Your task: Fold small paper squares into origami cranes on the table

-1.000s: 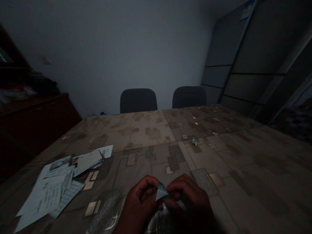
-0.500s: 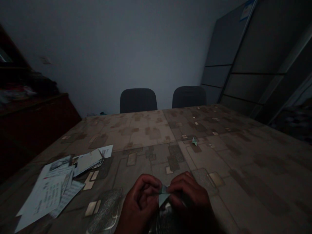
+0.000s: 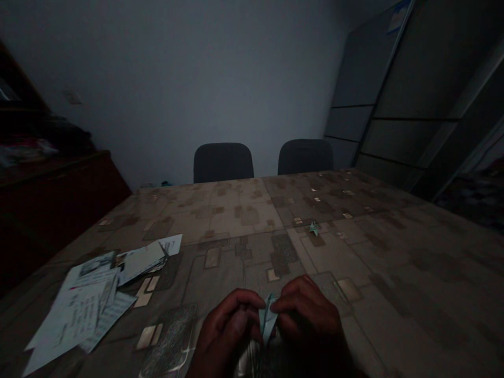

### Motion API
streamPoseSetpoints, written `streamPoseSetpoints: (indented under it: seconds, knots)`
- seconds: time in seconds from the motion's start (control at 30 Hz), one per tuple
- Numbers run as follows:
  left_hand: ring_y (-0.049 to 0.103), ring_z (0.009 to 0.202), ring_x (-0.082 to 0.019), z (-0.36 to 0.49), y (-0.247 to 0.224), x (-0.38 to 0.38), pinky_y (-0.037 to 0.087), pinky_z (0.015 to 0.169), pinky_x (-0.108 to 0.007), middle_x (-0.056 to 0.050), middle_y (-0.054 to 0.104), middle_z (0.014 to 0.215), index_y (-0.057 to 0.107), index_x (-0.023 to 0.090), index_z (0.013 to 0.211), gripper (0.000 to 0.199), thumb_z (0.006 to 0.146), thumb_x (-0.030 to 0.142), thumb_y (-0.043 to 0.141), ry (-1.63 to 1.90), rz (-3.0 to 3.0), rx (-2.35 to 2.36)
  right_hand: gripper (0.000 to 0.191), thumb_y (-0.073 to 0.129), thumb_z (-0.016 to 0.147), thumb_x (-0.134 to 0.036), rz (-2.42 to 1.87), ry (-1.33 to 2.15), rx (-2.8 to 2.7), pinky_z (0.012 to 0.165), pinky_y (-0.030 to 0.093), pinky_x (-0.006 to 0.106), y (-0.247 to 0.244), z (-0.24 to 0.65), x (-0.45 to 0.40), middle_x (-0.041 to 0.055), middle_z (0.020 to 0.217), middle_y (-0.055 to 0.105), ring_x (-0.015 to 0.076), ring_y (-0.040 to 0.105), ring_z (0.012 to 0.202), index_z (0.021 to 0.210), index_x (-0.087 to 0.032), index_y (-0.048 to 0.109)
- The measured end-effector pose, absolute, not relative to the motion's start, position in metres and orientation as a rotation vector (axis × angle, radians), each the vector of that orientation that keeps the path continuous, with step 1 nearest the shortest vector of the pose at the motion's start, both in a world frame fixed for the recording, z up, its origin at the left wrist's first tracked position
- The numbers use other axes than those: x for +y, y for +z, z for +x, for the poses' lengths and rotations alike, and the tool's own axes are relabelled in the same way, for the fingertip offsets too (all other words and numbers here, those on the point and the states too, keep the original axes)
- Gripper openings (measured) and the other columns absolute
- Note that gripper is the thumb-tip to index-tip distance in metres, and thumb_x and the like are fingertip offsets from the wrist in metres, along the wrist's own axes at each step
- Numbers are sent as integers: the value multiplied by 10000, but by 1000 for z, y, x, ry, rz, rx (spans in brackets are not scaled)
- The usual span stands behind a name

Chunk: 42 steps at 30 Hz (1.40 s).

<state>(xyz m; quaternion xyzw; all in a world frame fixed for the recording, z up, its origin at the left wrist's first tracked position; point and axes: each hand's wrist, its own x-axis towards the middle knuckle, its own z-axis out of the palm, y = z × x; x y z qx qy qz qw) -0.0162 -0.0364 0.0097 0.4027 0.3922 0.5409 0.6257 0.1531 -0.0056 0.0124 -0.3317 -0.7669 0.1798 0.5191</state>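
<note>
Left hand: my left hand [image 3: 226, 331] pinches a folded pale-green paper [image 3: 268, 317]
Right hand: my right hand [image 3: 309, 315] pinches it from the other side
Ahead: small folded paper figure [image 3: 314, 228] on the patterned tabletop [image 3: 354, 294]
Left: loose papers [image 3: 79, 304]

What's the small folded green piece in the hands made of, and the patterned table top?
The pale green folded piece looks like thin matte paper, given its sharp creases. The beige patterned table covering seems to be plastic or vinyl with a faint sheen, though the dim light leaves that open.
</note>
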Motion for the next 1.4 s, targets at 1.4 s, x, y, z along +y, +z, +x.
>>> streamPoseSetpoints:
  seconds: [1.4]
  knots:
    - [652, 565, -156, -12, 24, -30, 483, 547, -241, -47, 722, 622, 641, 150, 843, 419, 568, 375, 863, 1230, 672, 938, 264, 735, 682, -351, -1066, 1452, -1231, 479, 358, 202, 8, 143, -6, -41, 562, 533, 100, 479, 481, 714, -180, 537]
